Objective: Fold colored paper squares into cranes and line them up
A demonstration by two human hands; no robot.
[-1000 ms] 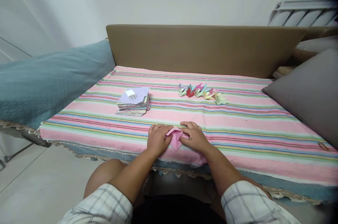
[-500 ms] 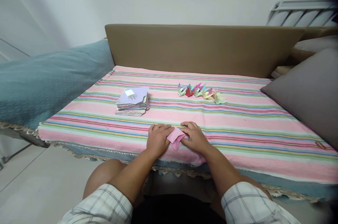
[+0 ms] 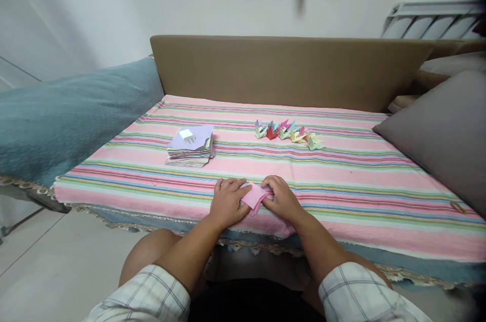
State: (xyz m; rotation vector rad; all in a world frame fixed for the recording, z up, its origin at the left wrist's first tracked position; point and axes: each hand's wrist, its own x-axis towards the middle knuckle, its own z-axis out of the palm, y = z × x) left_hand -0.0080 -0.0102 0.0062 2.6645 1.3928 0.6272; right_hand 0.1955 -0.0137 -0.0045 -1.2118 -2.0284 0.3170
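Note:
A small folded piece of pink origami paper (image 3: 253, 197) lies near the front edge of the striped cover, between my two hands. My left hand (image 3: 229, 202) grips its left side, thumb below and fingers along the top. At the paper's right corner, my right hand (image 3: 280, 197) pinches it between thumb and curled fingers. Part of the paper is hidden under the fingertips. Farther back stand several folded paper cranes (image 3: 283, 132) in two rows, in red, yellow, green, blue and pink.
Left of the hands sits a stack of paper sheets (image 3: 190, 152) with a white plug adapter (image 3: 187, 134) on top. A grey cushion (image 3: 444, 134) leans at the right. The striped cover (image 3: 125, 170) ends at a lace-trimmed front edge. A brown backrest (image 3: 288, 71) rises behind.
The pink paper's upper flap has spread down and now covers more of the lower layer. My left thumb has moved slightly in toward the paper; both hands stay in nearly the same place.

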